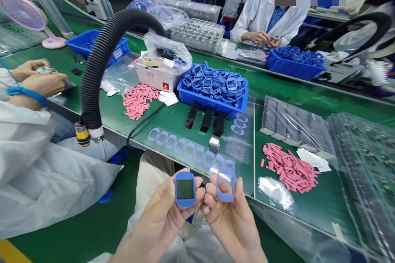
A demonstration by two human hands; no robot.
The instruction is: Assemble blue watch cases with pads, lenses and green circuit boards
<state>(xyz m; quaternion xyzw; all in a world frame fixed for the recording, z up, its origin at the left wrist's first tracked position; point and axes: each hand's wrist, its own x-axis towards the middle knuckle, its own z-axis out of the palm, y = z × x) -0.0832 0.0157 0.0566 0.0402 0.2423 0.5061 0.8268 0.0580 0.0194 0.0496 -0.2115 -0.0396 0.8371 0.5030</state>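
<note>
My left hand (162,218) grips a blue rounded frame with a dark panel in it (185,189), held upright in front of my lap. My right hand (228,222) pinches an empty blue frame (226,183) beside it, the two hands touching at the fingers. Just beyond them, on a clear sheet at the green table's near edge, lies a row of several pale blue frames (185,148). Further back stands a blue bin (216,104) heaped with blue frames, with black blocks (206,119) in front of it.
Pink strips lie in piles at the left (137,99) and right (290,168). A black corrugated hose (98,61) arches over the table (173,117). A white box with a red switch (156,76), clear trays (296,125), and co-workers in white coats at left (33,86) and across (265,16).
</note>
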